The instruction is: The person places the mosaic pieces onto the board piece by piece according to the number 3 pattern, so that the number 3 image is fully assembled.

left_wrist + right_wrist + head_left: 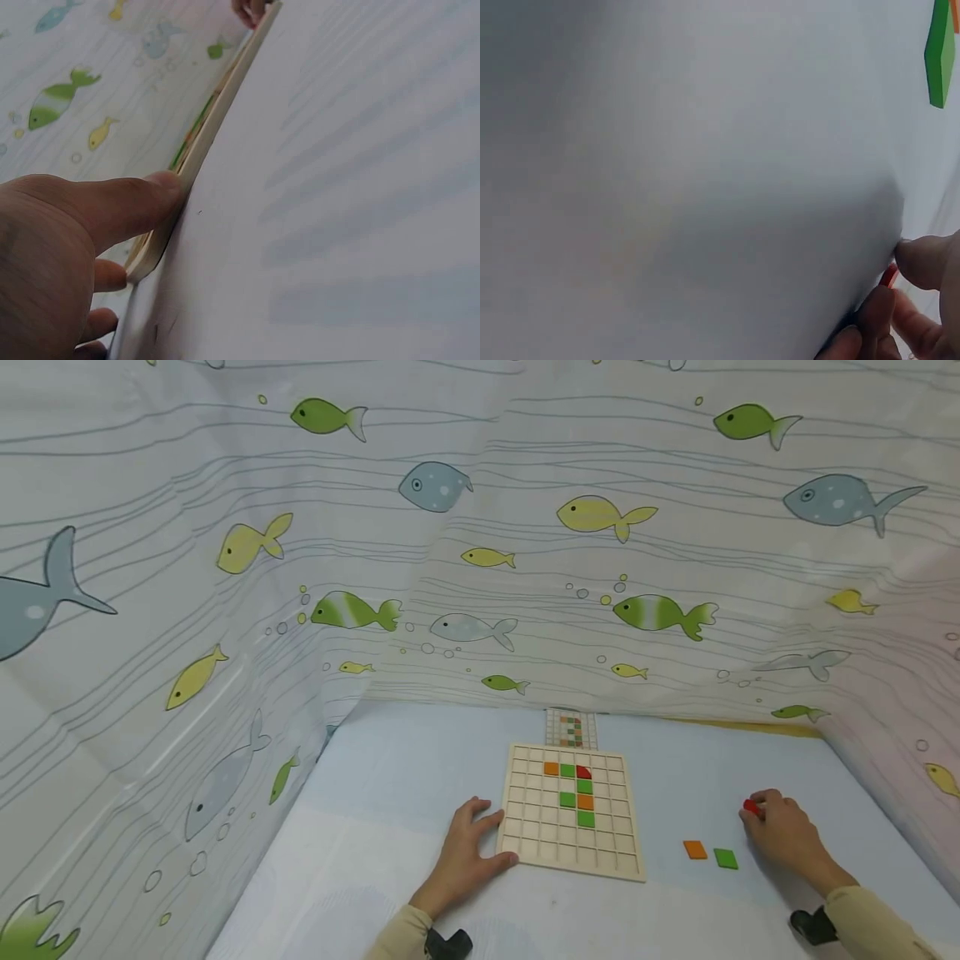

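Note:
A square wooden grid board lies on the table, with several orange, green and red tiles set in its cells. My left hand is at the board's near left corner, fingers spread; the thumb touches the edge. Off to the right, my right hand pinches a small red tile close to the table. In the right wrist view the red tile shows only as a sliver between thumb and fingers. Left of that hand lie a loose orange tile and a green tile.
Behind the board, a small card with a printed grid of coloured squares touches or nearly touches its far edge. A white sheet with fish drawings rises behind and at both sides of the pale table.

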Available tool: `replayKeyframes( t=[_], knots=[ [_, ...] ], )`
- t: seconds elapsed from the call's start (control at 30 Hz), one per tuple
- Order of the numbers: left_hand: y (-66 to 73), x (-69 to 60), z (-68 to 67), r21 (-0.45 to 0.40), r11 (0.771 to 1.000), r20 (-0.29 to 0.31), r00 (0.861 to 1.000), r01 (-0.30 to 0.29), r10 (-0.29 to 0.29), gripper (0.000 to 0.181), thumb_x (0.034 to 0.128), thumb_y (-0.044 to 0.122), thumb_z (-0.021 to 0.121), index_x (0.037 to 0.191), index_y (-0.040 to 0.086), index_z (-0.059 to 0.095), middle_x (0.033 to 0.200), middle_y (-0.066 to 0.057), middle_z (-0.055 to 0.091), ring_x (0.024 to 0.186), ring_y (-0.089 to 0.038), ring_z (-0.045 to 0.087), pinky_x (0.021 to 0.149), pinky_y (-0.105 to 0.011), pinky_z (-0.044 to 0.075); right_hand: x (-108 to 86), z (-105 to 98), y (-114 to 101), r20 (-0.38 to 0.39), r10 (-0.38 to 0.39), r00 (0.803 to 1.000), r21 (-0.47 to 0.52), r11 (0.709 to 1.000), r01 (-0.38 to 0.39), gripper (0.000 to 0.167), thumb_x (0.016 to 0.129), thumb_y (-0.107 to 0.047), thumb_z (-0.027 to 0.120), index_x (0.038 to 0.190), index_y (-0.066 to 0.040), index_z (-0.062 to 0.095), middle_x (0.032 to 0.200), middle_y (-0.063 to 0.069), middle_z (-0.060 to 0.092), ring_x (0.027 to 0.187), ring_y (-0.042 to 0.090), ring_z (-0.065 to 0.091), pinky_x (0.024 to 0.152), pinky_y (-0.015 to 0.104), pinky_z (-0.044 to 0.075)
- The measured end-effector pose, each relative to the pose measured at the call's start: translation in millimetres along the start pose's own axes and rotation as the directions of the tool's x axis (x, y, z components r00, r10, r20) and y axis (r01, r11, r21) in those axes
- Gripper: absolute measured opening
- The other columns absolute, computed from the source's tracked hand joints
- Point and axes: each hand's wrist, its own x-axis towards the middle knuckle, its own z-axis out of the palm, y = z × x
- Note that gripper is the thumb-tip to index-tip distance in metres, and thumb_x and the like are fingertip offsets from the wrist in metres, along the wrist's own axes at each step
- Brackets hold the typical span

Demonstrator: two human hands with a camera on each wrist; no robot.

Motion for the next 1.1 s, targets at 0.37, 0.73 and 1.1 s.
replayKeyframes(
  t=[0.37, 0.73, 1.1],
  knots=[
    [3.3, 0.8, -1.0, 0.010, 1.000, 0.000, 1.000, 0.003, -0.003, 0.071, 0.0863, 0.038, 0.087, 0.140, -0.002, 0.065, 0.151, -0.025, 0.048, 0.151, -0.051, 0.036, 0.121, -0.070, 0.034, 1.8, -1.5, 5.9, 0.023, -0.182, 0.983, -0.026, 0.983, 0.183, 0.022, 0.092, 0.009, 0.064, 0.112, -0.001, 0.064, 0.101, 0.021, 0.063, 0.092, 0.036, 0.059, 0.070, 0.053, 0.056],
    [2.3, -0.4, 0.0, 0.010, 1.000, 0.000, 1.000, 0.004, -0.004, 0.071, 0.0864, 0.039, 0.087, 0.140, -0.002, 0.065, 0.150, -0.025, 0.049, 0.151, -0.051, 0.036, 0.121, -0.071, 0.035, -14.1, 2.9, 4.3, -0.069, -0.103, 0.992, 0.075, 0.991, 0.108, 0.035, 0.104, -0.012, 0.063, 0.126, 0.013, 0.055, 0.113, 0.033, 0.063, 0.099, 0.045, 0.063, 0.080, 0.059, 0.057],
    [5.3, -0.1, -3.1, -0.007, 1.000, 0.007, 1.000, 0.009, -0.009, 0.070, 0.0870, 0.039, 0.086, 0.140, -0.002, 0.065, 0.150, -0.025, 0.049, 0.151, -0.051, 0.036, 0.120, -0.071, 0.034, -18.5, -2.2, -10.3, -0.017, 0.136, 0.991, 0.018, 0.991, -0.136, 0.060, 0.096, -0.037, 0.074, 0.116, 0.017, 0.061, 0.101, 0.032, 0.066, 0.090, 0.041, 0.064, 0.076, 0.054, 0.055]
  ],
)
